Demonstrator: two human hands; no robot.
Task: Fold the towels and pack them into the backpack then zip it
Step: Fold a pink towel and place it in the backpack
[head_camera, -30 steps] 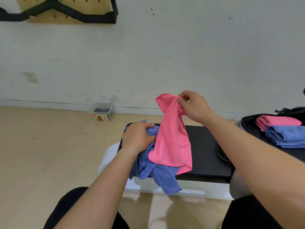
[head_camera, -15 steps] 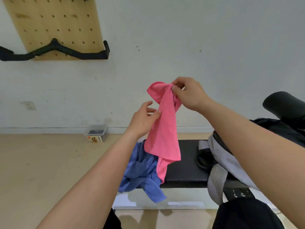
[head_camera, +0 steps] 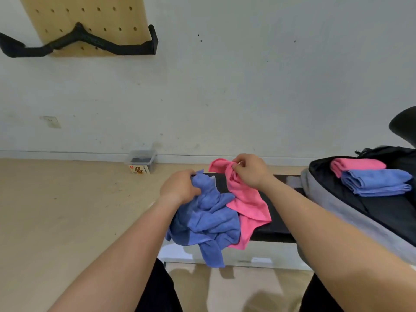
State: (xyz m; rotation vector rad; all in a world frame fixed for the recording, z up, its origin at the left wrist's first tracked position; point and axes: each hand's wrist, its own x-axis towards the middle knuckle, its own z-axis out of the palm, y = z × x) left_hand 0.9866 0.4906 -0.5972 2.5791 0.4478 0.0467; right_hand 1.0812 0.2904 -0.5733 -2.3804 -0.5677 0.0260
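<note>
Pink terry cloth is bunched in our right hand (head_camera: 249,171), which pinches the top corner of the loose pink towel (head_camera: 246,206) between thumb and fingertips. Half a second ago we held that towel high in front of the wall, hanging free; now it has come down, so that its lower part lies on the black bench pad (head_camera: 276,224) and spills over the pad's near edge. Our left hand (head_camera: 180,188), which was open and reaching up toward the pink cloth then, has dropped onto the crumpled blue towel (head_camera: 207,221) and is closed around a raised fold at its top. The blue towel sits heaped at the left end of the pad, touching the pink one along its right side, with one tail dangling below the bench edge.

To the right, the grey and black backpack (head_camera: 333,203) lies open on the bench. Inside it we see a folded pink towel (head_camera: 358,165) with a folded blue towel (head_camera: 376,182) just in front, overlapping it. These were out of sight half a second ago, when our view was tilted higher.

Against the wall, a small clear box (head_camera: 140,162) stands on the floor, and a black bar handle (head_camera: 78,41) hangs on the wooden pegboard (head_camera: 90,12).
</note>
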